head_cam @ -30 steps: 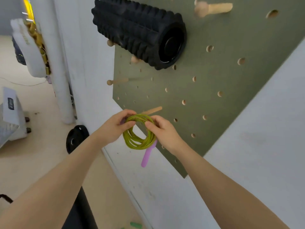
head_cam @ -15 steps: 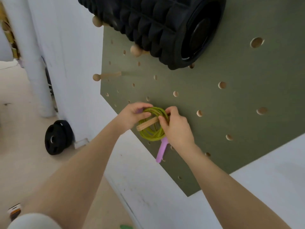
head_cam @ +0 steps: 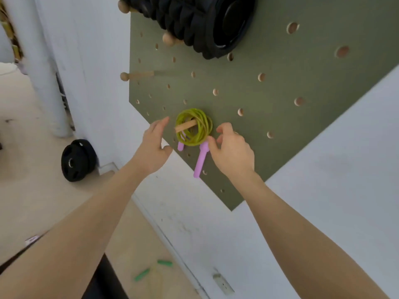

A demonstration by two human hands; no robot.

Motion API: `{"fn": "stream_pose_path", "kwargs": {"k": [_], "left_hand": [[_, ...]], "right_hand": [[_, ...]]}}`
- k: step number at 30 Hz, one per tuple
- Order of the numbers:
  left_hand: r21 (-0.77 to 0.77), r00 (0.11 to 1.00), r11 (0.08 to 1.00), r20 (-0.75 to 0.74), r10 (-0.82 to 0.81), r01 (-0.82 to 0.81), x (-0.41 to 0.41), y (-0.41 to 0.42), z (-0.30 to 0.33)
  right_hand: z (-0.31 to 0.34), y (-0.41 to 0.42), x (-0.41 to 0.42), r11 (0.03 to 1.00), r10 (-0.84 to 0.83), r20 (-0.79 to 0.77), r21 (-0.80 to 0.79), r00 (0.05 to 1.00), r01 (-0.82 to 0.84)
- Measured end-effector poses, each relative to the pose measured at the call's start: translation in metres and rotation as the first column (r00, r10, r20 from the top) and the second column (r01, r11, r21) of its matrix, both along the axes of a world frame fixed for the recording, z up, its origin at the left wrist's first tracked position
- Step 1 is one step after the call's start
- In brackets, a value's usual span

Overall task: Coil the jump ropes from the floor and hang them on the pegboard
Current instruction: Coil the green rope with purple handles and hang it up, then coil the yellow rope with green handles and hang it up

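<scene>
Pegboard (head_cam: 280, 130), olive green, fixed to a white wall (head_cam: 323, 190), drilled with rows of round holes; serves as the holder for the items listed.

Item one: jump rope (head_cam: 195, 127), yellow-green cord wound into a tight coil, hung over a wooden peg (head_cam: 185, 126) that pokes out through the middle of the coil. Two pink handles hang below the coil against the board: the longer one (head_cam: 200, 160) slants down and left, the shorter one (head_cam: 181, 145) shows only its tip beneath the cord.

Item two: foam roller (head_cam: 194, 20), black, ridged, resting across wooden pegs at the top of the board, its hollow end facing right.

Item three: spare peg (head_cam: 138, 75), round-knobbed, projecting from the left edge of the board, carrying nothing.

Left hand (head_cam: 154, 147): just left of the coil, apart from it, fingers straight and loosely spread, holding nothing.

Right hand (head_cam: 232, 151): just right of the coil, fingers loosely curled; its thumb lies close to the top of the longer handle, though contact cannot be told. It grips nothing that can be seen.

Floor (head_cam: 32, 190), beige: second jump rope (head_cam: 153, 271) with green handles, lying loose near the foot of the wall, blurred; black weight plates (head_cam: 76, 159) leaning against the wall to the left.
</scene>
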State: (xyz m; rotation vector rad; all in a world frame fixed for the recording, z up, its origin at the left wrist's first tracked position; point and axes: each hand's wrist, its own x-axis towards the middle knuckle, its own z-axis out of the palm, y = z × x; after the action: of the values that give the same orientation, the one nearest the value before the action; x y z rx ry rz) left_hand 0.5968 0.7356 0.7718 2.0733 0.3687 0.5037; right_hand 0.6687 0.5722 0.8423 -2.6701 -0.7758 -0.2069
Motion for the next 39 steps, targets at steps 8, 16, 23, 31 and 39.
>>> {"fn": "stream_pose_path", "kwargs": {"k": [8, 16, 23, 31, 39], "left_hand": [[-0.385, 0.994, 0.921, -0.108, 0.02, -0.06, -0.107, -0.13, -0.009], [-0.405, 0.95, 0.91, -0.309, -0.044, -0.089, -0.145, -0.233, -0.058], [-0.381, 0.87, 0.901, -0.493, -0.008, -0.207, -0.102, -0.29, -0.229], [-0.092, 0.715, 0.947, -0.679, 0.166, -0.308, -0.104, -0.28, -0.539], [0.089, 0.651, 0.973, -0.729, 0.21, -0.214, -0.104, -0.214, -0.735]], "right_hand": [[-0.04, -0.128, -0.109, 0.99, 0.055, -0.19, -0.114, 0.98, -0.078], [-0.123, -0.205, -0.131, 0.979, 0.055, -0.532, -0.14, 0.845, -0.152], [-0.291, -0.232, -0.074, 0.97, 0.048, -0.626, -0.157, 0.779, -0.186], [-0.59, -0.225, -0.065, 0.935, 0.141, -0.673, -0.15, 0.726, -0.321], [-0.85, -0.157, -0.064, 0.911, 0.149, -0.637, -0.208, 0.756, -0.355]]}}
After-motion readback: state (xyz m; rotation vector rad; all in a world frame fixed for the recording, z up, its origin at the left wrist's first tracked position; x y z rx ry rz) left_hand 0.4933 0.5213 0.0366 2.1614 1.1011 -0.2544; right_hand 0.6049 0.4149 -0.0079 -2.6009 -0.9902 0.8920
